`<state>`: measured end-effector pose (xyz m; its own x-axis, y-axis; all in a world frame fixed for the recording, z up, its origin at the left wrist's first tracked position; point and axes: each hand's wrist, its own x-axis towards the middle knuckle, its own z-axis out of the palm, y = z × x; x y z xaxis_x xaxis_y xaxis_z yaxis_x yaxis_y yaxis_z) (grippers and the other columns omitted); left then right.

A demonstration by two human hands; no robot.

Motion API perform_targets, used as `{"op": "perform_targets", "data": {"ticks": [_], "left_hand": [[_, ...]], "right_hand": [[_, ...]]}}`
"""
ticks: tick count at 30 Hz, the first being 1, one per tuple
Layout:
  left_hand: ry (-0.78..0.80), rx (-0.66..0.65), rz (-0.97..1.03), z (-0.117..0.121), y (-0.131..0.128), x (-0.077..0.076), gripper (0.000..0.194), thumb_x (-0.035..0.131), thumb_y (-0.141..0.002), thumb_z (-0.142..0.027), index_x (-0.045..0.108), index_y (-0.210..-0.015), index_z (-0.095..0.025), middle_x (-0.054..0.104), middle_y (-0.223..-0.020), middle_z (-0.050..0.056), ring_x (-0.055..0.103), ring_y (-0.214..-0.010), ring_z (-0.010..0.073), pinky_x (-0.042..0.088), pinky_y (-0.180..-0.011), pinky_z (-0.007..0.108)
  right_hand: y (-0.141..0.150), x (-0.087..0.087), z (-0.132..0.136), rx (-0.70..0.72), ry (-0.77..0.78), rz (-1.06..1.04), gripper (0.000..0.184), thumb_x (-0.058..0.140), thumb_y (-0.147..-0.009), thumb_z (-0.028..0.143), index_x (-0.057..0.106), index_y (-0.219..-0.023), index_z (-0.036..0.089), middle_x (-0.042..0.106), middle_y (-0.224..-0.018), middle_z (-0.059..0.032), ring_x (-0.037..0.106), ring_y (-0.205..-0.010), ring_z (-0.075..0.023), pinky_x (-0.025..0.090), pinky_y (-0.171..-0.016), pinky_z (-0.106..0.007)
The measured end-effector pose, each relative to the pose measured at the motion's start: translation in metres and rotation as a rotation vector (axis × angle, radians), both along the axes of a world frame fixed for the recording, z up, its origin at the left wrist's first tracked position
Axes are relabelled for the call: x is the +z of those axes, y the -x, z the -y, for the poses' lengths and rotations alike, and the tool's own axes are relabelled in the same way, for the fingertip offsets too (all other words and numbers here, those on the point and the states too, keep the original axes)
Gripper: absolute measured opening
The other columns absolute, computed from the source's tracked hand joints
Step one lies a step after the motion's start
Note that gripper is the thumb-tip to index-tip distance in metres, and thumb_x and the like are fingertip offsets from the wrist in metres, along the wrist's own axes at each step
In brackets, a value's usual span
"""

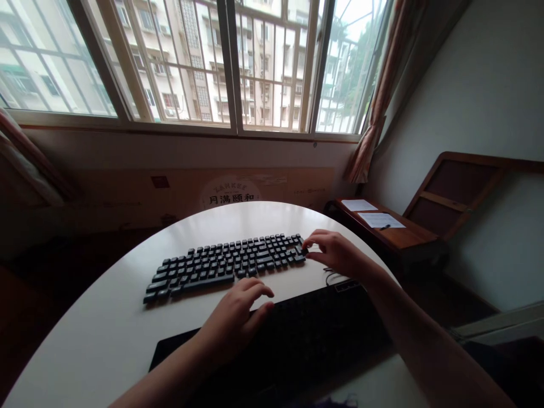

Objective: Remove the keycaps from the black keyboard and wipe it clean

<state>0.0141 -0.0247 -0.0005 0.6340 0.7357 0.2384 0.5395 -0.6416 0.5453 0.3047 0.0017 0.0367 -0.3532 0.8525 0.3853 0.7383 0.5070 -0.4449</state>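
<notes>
A dark keyboard (225,263) lies slantwise on the white round table (106,334). My right hand (335,255) is at its right end, thumb and forefinger pinched on a keycap (303,250) at the corner. Nearer to me lies a flat black board or second keyboard (323,334), dim and hard to read. My left hand (238,317) rests on its far edge with the fingers loosely bent and slightly apart, gripping nothing that I can see. A thin dark cable (334,277) curls on the table under my right wrist.
A barred window (238,62) fills the wall ahead, with a printed cardboard panel (229,192) below it. To the right stands a low wooden bench (395,238) with two paper sheets (380,220) and a pen. A wooden frame (459,192) leans on the right wall.
</notes>
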Motion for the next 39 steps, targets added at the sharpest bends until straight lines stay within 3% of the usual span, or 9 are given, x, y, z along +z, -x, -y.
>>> {"op": "perform_targets", "data": {"ticks": [1,4,9,18,32,35,39], "left_hand": [[0.005,-0.006,-0.022,0.000,0.000,-0.001,0.023,0.050,-0.094,-0.035,0.066,-0.105,-0.023,0.065,-0.111,0.008,0.060,-0.104,0.0248,0.049,-0.093,0.039],[0.030,-0.016,-0.079,0.000,-0.003,-0.003,0.022,0.054,-0.090,-0.030,0.066,-0.107,-0.024,0.066,-0.113,0.008,0.060,-0.105,0.0254,0.049,-0.094,0.040],[0.059,0.027,-0.125,0.002,-0.004,0.001,0.023,0.053,-0.090,-0.030,0.067,-0.106,-0.022,0.067,-0.113,0.009,0.060,-0.104,0.0260,0.049,-0.094,0.041],[0.070,0.019,-0.154,0.001,-0.003,0.000,0.022,0.053,-0.090,-0.030,0.067,-0.106,-0.023,0.067,-0.112,0.007,0.060,-0.105,0.0255,0.048,-0.094,0.041],[0.072,0.004,-0.155,0.002,-0.004,0.003,0.019,0.053,-0.090,-0.029,0.068,-0.102,-0.024,0.067,-0.107,0.006,0.060,-0.102,0.0244,0.047,-0.093,0.038],[0.069,0.002,-0.174,0.002,-0.004,0.003,0.020,0.053,-0.090,-0.029,0.068,-0.103,-0.024,0.067,-0.107,0.007,0.060,-0.102,0.0244,0.047,-0.092,0.038],[0.029,0.017,-0.198,0.004,-0.003,0.003,0.022,0.053,-0.090,-0.028,0.067,-0.106,-0.024,0.068,-0.109,0.007,0.061,-0.102,0.0244,0.047,-0.092,0.038]], "right_hand": [[-0.011,-0.005,-0.008,-0.084,0.094,0.045,0.015,0.071,-0.082,0.022,0.074,-0.097,0.020,0.072,-0.098,-0.0044,0.065,-0.084,-0.0182,0.049,-0.079,-0.029],[-0.034,-0.026,-0.029,-0.153,0.213,0.085,0.012,0.071,-0.077,0.020,0.077,-0.088,0.019,0.075,-0.089,-0.0042,0.067,-0.084,-0.0211,0.049,-0.078,-0.029],[-0.041,-0.056,-0.047,-0.205,0.283,0.088,0.017,0.071,-0.074,0.020,0.079,-0.089,0.020,0.077,-0.091,-0.0039,0.069,-0.085,-0.0219,0.050,-0.081,-0.029],[-0.032,-0.071,-0.057,-0.233,0.241,0.055,0.025,0.070,-0.077,0.024,0.078,-0.101,0.023,0.078,-0.099,-0.0023,0.070,-0.095,-0.0223,0.050,-0.088,-0.030],[-0.029,-0.066,-0.050,-0.207,0.168,0.086,0.027,0.072,-0.076,0.023,0.078,-0.102,0.024,0.078,-0.095,-0.0016,0.070,-0.090,-0.0223,0.050,-0.084,-0.030],[-0.028,-0.056,-0.044,-0.214,0.114,0.086,0.026,0.072,-0.078,0.028,0.077,-0.103,0.022,0.077,-0.094,-0.0044,0.070,-0.089,-0.0240,0.050,-0.083,-0.032],[-0.018,-0.031,-0.028,-0.201,0.010,0.065,0.026,0.060,-0.091,0.034,0.075,-0.105,0.017,0.075,-0.101,-0.0096,0.067,-0.091,-0.0235,0.047,-0.083,-0.032]]}}
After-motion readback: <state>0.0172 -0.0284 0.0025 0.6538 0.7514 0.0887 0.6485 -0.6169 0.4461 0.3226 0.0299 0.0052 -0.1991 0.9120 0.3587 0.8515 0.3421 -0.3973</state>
